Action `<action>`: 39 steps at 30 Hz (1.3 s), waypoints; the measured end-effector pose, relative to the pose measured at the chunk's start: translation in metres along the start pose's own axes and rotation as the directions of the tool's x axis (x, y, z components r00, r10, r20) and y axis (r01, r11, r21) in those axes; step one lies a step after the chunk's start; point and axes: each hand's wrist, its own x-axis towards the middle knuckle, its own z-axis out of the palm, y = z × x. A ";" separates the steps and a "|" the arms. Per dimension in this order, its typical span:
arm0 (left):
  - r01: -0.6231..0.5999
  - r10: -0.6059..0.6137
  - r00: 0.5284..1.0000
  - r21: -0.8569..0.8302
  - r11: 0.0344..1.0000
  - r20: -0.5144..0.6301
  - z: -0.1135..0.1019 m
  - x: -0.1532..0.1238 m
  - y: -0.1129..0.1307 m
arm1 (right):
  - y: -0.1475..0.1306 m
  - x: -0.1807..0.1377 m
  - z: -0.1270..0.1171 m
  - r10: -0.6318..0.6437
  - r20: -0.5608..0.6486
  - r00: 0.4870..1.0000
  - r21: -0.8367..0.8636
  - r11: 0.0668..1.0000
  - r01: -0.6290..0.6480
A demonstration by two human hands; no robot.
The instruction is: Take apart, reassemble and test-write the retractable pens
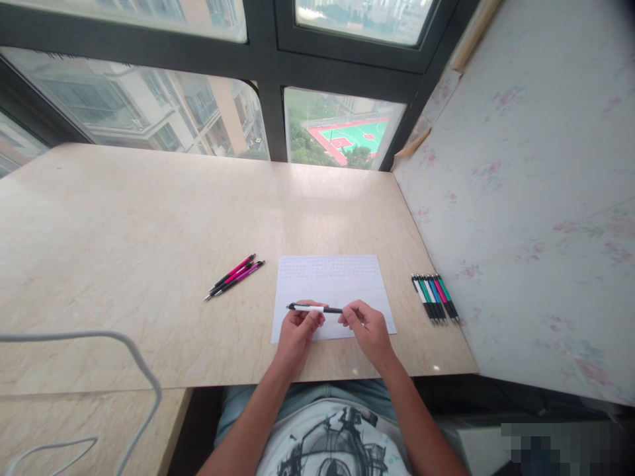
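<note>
A white and black pen (312, 309) lies level between my two hands, above a sheet of paper (327, 277) with rows of faint writing near its top. My left hand (300, 325) grips the white barrel from below, thumb on top. The fingers of my right hand (364, 324) pinch the black end, so the tip is hidden. To the left, a few pink and purple pens (235, 277) lie slanted in a loose bunch. On the right, several pens (435, 297) in white, green, blue and pink lie side by side in a row.
The pale marble-patterned tabletop (149, 231) meets a dark-framed window (270, 112) at the back. A flower-patterned wall (536, 218) borders the right side, close to the row of pens. A grey cable (133, 350) loops across the lower left.
</note>
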 end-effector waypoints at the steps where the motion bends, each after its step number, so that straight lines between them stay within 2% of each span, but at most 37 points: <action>1: 0.002 -0.002 1.000 0.006 1.000 -0.002 0.000 0.000 0.000 | -0.001 0.000 -0.001 -0.008 0.009 1.000 -0.025 1.000 0.008; 6: -0.002 0.002 1.000 0.032 0.999 -0.007 0.000 -0.001 0.000 | -0.004 0.001 -0.002 -0.010 0.047 0.999 -0.117 0.993 0.015; 13: -0.022 0.023 1.000 0.099 0.995 -0.009 0.003 -0.001 0.002 | -0.002 0.000 0.001 -0.040 -0.023 0.999 -0.159 0.987 0.036; 17: -0.023 0.024 1.000 0.127 0.992 -0.009 0.003 -0.002 0.002 | 0.005 -0.002 0.003 0.019 -0.036 0.999 -0.172 0.985 -0.025; 20: -0.033 0.036 0.999 0.140 0.990 -0.016 0.003 -0.002 0.002 | 0.005 -0.002 0.000 0.044 0.021 0.999 -0.184 0.982 -0.040; 27: -0.043 0.049 0.998 0.149 0.988 -0.034 0.004 -0.002 0.002 | -0.004 0.001 -0.004 -0.061 0.071 0.996 -0.290 0.954 0.080; 31: -0.031 0.038 0.998 0.144 0.989 -0.046 0.005 -0.001 0.001 | -0.001 0.000 -0.003 -0.043 0.070 0.997 -0.297 0.953 0.062; 34: -0.017 0.022 0.999 0.127 0.992 -0.036 0.004 0.000 0.001 | 0.000 -0.001 -0.002 -0.028 0.129 0.991 -0.288 0.955 0.065; 39: -0.010 0.011 1.000 0.146 0.989 -0.001 0.003 0.000 0.000 | -0.005 -0.002 0.000 -0.001 0.217 0.976 -0.119 0.993 0.027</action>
